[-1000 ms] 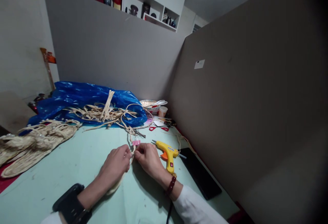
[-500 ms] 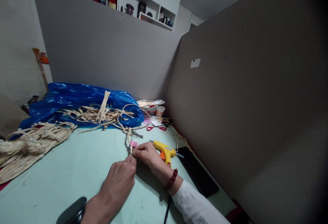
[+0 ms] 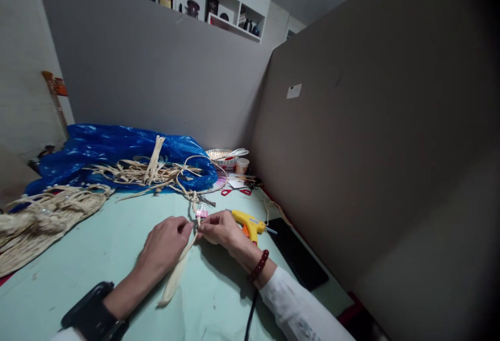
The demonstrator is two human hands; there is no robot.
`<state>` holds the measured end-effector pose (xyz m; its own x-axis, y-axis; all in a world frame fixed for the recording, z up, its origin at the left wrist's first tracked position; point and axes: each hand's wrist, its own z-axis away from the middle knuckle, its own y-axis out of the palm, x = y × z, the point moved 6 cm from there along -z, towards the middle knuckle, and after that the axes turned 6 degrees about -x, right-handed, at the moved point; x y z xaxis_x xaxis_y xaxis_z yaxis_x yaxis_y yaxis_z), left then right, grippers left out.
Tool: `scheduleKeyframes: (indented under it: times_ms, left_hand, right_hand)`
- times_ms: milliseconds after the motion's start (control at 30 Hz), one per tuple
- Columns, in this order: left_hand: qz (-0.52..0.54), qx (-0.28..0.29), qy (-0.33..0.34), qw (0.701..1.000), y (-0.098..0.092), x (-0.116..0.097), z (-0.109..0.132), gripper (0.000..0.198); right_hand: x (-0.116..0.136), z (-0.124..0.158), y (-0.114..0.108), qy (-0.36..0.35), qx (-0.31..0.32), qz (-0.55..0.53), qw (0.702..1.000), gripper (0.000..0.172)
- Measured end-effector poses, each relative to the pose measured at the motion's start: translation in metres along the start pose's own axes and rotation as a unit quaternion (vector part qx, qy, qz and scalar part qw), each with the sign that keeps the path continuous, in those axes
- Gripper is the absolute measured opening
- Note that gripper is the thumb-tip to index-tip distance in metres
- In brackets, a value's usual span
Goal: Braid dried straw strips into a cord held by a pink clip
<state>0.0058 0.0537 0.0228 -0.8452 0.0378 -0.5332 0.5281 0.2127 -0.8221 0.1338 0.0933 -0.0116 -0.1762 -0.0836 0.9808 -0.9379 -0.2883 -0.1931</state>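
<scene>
A cord of pale plant fibre runs down from a pink binder clip. Just below the clip, my right hand pinches this cord between thumb and fingertips. From there a flat loose fibre strip trails down and left across the table. My left hand is beside the cord on the left, its fingers curled and thumb pressed to the index finger. Whether a strand lies in that pinch is too small to tell. A yellow hot glue gun lies just right of my right hand.
A blue plastic bag with loose fibre strips lies at the back. Braided fibre pieces are piled at left. Red-handled scissors, a paper cup and a basket stand near the corner. A black flat object is at right.
My left hand has moved up and left, away from the right hand, and the loose strip now shows below it. My right hand stays pinched below the clip. The view has shifted slightly.
</scene>
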Motion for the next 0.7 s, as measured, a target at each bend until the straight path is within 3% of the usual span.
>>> scheduleKeyframes:
  times_ms: [100,200,267,567,700]
  left_hand:
    - [0.168,0.063,0.024,0.983,0.018,0.004,-0.008,0.023]
    - [0.347,0.123,-0.033,0.929,0.038,0.007,-0.008,0.021]
    - [0.394,0.139,-0.077,0.905,0.047,0.011,-0.009,0.024]
    - [0.308,0.061,-0.060,0.948,0.045,0.022,-0.023,0.020]
    - [0.281,0.048,-0.061,0.956,0.037,0.015,-0.018,0.020]
  right_hand:
    - [-0.002,-0.001,0.003,0.003,0.023,-0.074,0.997,0.021]
    - [-0.005,-0.002,0.005,0.006,0.031,-0.096,0.995,0.020]
    - [-0.007,-0.003,0.005,0.010,0.035,-0.087,0.996,0.018]
    - [-0.001,0.000,-0.002,0.017,-0.003,0.109,0.994,0.017]
    - [0.016,0.008,-0.004,-0.032,-0.017,0.215,0.976,0.017]
